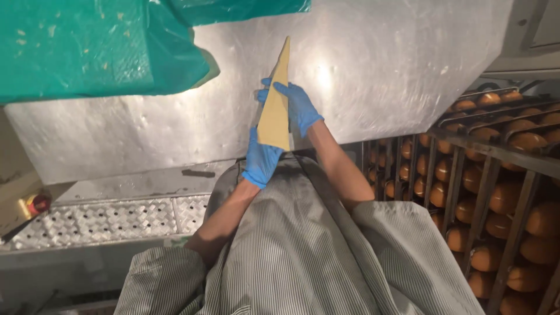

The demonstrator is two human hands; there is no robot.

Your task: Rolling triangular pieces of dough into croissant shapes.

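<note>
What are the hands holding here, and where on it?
A tan pointed sheet: left hand grips its wide lower end, right hand its right edge near the middle.

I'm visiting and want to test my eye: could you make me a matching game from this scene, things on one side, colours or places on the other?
Things:
1. gloves on the left hand and right hand
2. flat wedge
3. plastic sheet
4. round loaves

Descriptions:
A. green, upper left
B. blue
C. golden brown, on racks at right
D. pale yellow, held between both hands

Pairs: 1-B, 2-D, 3-A, 4-C
</note>
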